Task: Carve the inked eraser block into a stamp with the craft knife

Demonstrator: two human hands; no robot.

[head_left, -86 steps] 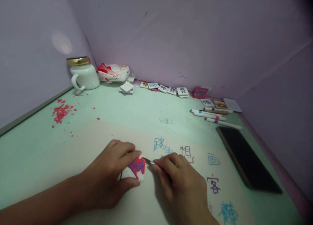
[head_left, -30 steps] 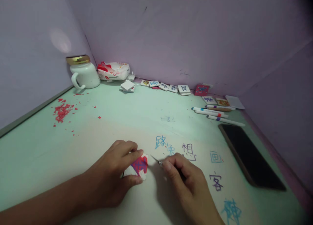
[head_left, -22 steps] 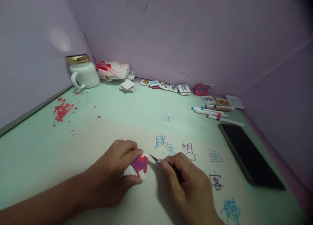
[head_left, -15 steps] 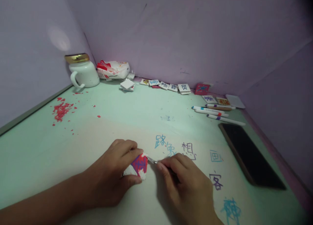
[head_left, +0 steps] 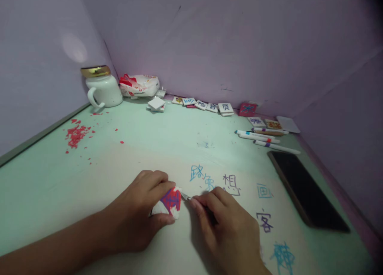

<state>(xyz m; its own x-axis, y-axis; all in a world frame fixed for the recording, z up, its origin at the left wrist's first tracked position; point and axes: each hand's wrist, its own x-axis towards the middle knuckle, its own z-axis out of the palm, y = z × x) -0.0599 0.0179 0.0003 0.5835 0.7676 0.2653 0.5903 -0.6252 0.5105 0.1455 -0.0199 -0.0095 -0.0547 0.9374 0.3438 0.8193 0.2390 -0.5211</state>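
Observation:
A small square tile (head_left: 172, 202), white with red and purple colouring and a purple character, lies between the thumb and fingers of my left hand (head_left: 146, 207). Part of the tile is hidden under those fingers. My right hand (head_left: 229, 227) is closed around a craft knife (head_left: 186, 196) with a thin metal blade; its handle is mostly covered by the palm. The blade's tip is at the tile's right edge, near the upper corner. Beneath both hands is the pale tabletop (head_left: 119, 235), marked with blue and purple characters.
Red shavings (head_left: 77, 135) are scattered at left. A white mug (head_left: 106, 91) with a gold lid, a tissue packet (head_left: 139, 85) and lettered tiles (head_left: 212, 107) line the wall. Marker pens (head_left: 260, 137) and a dark phone (head_left: 308, 191) lie at right.
Both hands, the tile and the knife stay almost where they were. The whole view has shifted very slightly.

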